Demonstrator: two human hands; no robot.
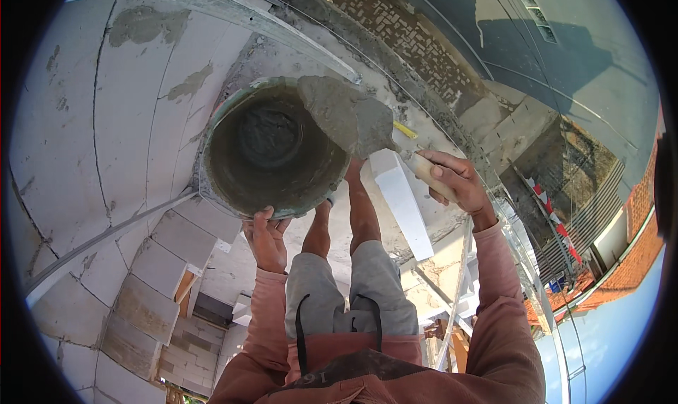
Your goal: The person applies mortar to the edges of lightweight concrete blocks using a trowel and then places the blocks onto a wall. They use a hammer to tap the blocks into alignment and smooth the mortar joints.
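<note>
Currently, in the head view, a round bucket (233, 185) with a greyish rim stands as the landmark, its mouth turned up toward the camera and a pool of dark wet mortar (268, 137) at its bottom. At the near edge of the bucket is the left hand (269, 247), grasping the rim: its thumb lies against the side and the other fingers are curled there, partly hidden. To the right of the bucket, the right hand (462, 183) has its fingers wrapped around the pale handle (432, 177) of a trowel (378, 132). The trowel's blade reaches back over the right side of the bucket's rim, loaded with a thick grey heap of mortar (328, 107); whether the blade touches the rim, I cannot tell. A long white block (402, 203) lies to the right of the bucket and nearer the person, while a small yellow object (405, 129) shows just beyond the trowel, also right of the bucket. Left of the bucket rises a pale block wall (67, 93) with smears of mortar, and a grey bar (116, 227) slants from near the bucket toward the lower left. The person's bare legs and grey shorts (311, 294) are on the near side of the bucket
</note>
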